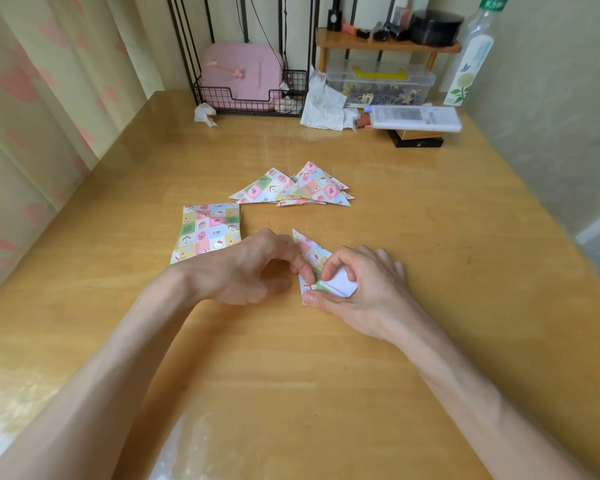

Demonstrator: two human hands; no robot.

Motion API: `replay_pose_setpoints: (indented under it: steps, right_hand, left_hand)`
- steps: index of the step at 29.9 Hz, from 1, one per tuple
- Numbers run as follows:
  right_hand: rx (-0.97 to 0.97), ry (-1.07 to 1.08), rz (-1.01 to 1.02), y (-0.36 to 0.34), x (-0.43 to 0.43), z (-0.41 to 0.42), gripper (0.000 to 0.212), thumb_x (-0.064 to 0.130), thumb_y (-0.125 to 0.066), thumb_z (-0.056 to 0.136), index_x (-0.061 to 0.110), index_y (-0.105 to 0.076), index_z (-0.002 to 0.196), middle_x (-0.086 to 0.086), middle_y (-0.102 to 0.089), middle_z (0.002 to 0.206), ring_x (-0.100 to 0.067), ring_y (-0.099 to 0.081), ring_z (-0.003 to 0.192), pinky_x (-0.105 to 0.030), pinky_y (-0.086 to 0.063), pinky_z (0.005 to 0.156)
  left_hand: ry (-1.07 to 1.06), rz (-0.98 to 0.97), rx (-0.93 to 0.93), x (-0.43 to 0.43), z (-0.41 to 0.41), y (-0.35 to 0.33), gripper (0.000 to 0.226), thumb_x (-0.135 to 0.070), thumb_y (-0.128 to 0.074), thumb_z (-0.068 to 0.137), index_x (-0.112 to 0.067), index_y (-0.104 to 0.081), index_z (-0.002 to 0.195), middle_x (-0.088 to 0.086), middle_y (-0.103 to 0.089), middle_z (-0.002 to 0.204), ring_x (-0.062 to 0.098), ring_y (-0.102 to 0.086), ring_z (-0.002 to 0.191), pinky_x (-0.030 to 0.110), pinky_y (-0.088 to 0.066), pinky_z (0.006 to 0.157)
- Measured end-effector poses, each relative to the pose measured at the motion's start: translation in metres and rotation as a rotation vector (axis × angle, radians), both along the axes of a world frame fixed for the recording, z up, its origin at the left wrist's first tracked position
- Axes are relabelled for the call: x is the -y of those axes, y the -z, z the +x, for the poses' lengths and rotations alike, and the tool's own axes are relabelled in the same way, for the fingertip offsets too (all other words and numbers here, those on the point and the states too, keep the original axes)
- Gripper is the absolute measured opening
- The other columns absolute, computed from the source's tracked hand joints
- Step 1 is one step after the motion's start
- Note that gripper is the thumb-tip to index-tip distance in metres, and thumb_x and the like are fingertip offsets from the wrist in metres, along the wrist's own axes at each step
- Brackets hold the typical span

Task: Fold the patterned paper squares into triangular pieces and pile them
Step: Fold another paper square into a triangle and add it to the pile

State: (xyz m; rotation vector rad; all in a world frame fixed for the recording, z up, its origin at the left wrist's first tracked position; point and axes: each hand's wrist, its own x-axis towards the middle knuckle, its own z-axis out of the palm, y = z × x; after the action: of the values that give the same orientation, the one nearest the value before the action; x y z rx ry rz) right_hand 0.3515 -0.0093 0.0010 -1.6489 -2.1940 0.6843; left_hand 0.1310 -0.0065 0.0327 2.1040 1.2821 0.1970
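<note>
Half-folded piece is laid on the bench, pinned at its left edge by curled fingertips of the left hand. Its white-backed flap is pinched by the right hand. If the paper is slid on the glossy surface, the crease gets skewed. The triangle pile and the unfolded squares are kept just beyond.

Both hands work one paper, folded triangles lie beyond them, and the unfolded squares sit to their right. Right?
No: the head view shows the squares left of the left hand, not right. It and the right hand do work the paper.
</note>
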Motion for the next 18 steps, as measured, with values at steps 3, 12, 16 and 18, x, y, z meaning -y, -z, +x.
replay_pose_setpoints:
  steps: [3,12,16,18]
  right_hand:
    - [-0.009,0.028,-0.023,-0.0026,0.0009,-0.0025,0.050,0.074,-0.078,0.065,0.037,-0.057,0.091,0.018,-0.046,0.092,-0.009,-0.040,0.106,-0.032,-0.029,0.093]
    - [-0.036,0.031,-0.087,-0.0086,-0.0004,-0.0026,0.047,0.068,-0.081,0.067,0.036,-0.059,0.094,0.020,-0.045,0.093,-0.009,-0.039,0.108,-0.032,-0.031,0.098]
    - [-0.033,0.025,-0.046,-0.0049,0.0007,-0.0016,0.041,0.064,-0.079,0.073,0.037,-0.058,0.095,0.021,-0.040,0.087,-0.009,-0.038,0.104,-0.031,-0.029,0.094]
    - [-0.024,0.020,-0.038,-0.0044,0.0012,-0.0020,0.041,0.065,-0.079,0.073,0.037,-0.057,0.096,0.021,-0.040,0.088,-0.008,-0.038,0.103,-0.030,-0.027,0.090]
  left_hand:
    - [-0.008,-0.026,0.026,0.0011,0.0026,-0.0031,0.044,-0.001,-0.050,0.097,-0.037,-0.070,0.114,-0.015,-0.059,0.114,0.005,-0.049,0.115,0.011,-0.037,0.096]
    - [0.007,-0.041,0.062,0.0018,-0.0007,-0.0036,0.060,0.009,-0.043,0.089,-0.037,-0.070,0.116,-0.015,-0.060,0.120,0.002,-0.047,0.120,0.022,-0.036,0.105]
    - [0.009,-0.030,0.054,0.0005,0.0000,-0.0012,0.033,-0.013,-0.063,0.095,-0.039,-0.072,0.111,-0.012,-0.062,0.113,0.014,-0.054,0.111,0.031,-0.042,0.098]
    - [-0.028,-0.019,0.061,0.0002,0.0024,0.0012,0.014,-0.038,-0.073,0.092,-0.041,-0.073,0.106,-0.021,-0.062,0.111,0.003,-0.051,0.114,0.023,-0.041,0.100]
